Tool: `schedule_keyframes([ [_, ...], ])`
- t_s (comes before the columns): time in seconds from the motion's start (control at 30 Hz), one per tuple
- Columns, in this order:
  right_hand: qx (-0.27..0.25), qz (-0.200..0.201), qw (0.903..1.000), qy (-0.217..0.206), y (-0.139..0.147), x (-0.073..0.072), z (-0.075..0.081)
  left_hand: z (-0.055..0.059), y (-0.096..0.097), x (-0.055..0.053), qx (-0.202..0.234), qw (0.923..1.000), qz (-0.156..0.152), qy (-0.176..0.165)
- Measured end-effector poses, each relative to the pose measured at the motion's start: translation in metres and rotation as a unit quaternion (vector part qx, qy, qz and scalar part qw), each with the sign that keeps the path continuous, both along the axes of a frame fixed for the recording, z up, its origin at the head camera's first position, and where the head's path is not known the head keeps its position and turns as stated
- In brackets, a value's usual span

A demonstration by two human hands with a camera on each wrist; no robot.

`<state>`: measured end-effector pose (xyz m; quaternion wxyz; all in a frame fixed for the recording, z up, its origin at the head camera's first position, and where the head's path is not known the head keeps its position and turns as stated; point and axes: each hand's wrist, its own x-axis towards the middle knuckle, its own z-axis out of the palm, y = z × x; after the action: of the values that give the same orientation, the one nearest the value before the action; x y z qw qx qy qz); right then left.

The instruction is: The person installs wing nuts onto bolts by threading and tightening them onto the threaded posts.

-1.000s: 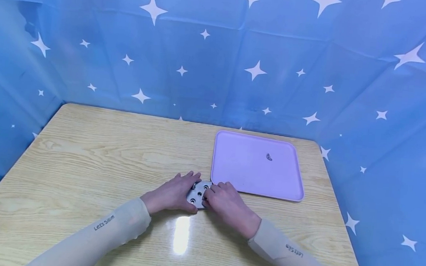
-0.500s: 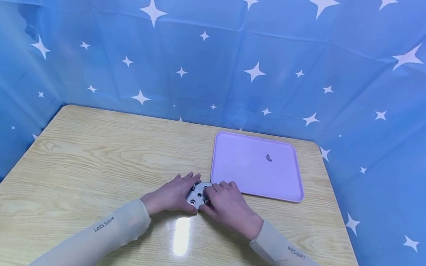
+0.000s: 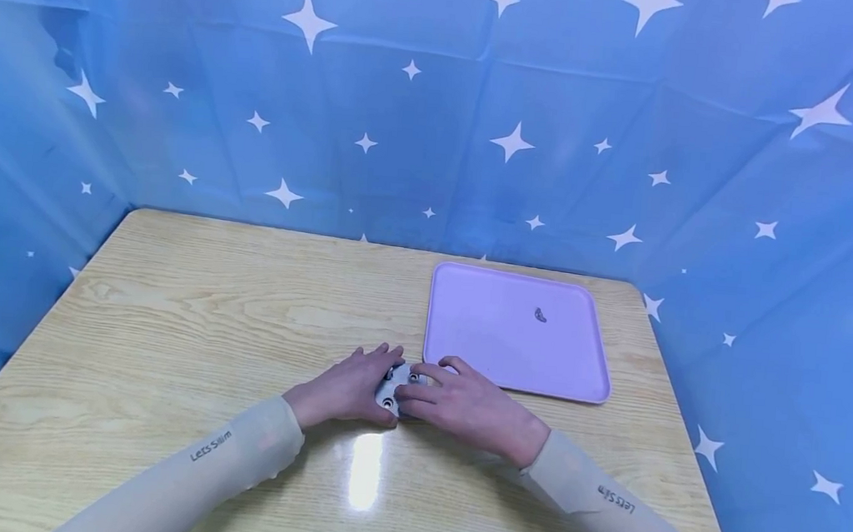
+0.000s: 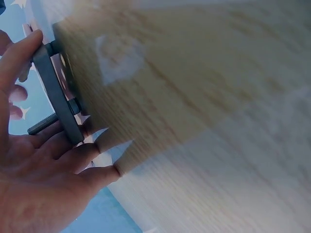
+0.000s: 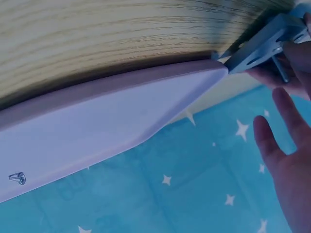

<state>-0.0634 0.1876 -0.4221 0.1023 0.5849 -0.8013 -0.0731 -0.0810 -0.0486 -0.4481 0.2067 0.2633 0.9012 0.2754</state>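
A grey metal plate (image 3: pixel 390 390) with several round holes lies on the table, just left of the tray's near corner. Feet-like studs show under the plate (image 4: pixel 56 92) in the left wrist view. My left hand (image 3: pixel 353 385) grips the plate's left side between thumb and fingers. One threaded bolt (image 4: pixel 43 124) sticks up from the plate near those fingers, untouched. My right hand (image 3: pixel 468 407) reaches over the plate's right side, its fingertips at a second bolt (image 4: pixel 24 74). Its outer fingers (image 5: pixel 265 138) are spread away; the thumb's contact is mostly hidden.
A purple tray (image 3: pixel 499 338) lies right of the plate. A small metal piece (image 3: pixel 540 315) rests in it, also visible in the right wrist view. The wooden table (image 3: pixel 243 302) is backed by a blue curtain (image 3: pixel 439 108) with white stars.
My right hand has gone from tightly curled at the plate to more stretched, its wrist shifting right and slightly nearer me. The left hand and plate stay in place.
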Motion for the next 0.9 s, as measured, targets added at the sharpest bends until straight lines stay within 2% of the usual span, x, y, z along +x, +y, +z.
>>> schedule_keyframes([
  [0.23, 0.007, -0.018, 0.9998, -0.002, -0.002, -0.003, 0.0, 0.0, 0.0, 0.0, -0.001, 1.0, 0.005, -0.003],
  [0.57, -0.046, -0.074, 0.9961, -0.011, -0.011, 0.0, -0.016, -0.002, 0.0, 0.0, -0.002, 1.0, 0.005, 0.001],
  [0.7, -0.075, -0.124, 0.989, -0.031, -0.018, 0.005, -0.019, -0.002, 0.0, 0.001, -0.001, 1.0, 0.005, 0.002],
  [0.9, -0.125, -0.201, 0.9701, -0.054, -0.028, 0.013, -0.021, -0.002, 0.0, 0.001, 0.001, 1.0, 0.004, 0.007],
])
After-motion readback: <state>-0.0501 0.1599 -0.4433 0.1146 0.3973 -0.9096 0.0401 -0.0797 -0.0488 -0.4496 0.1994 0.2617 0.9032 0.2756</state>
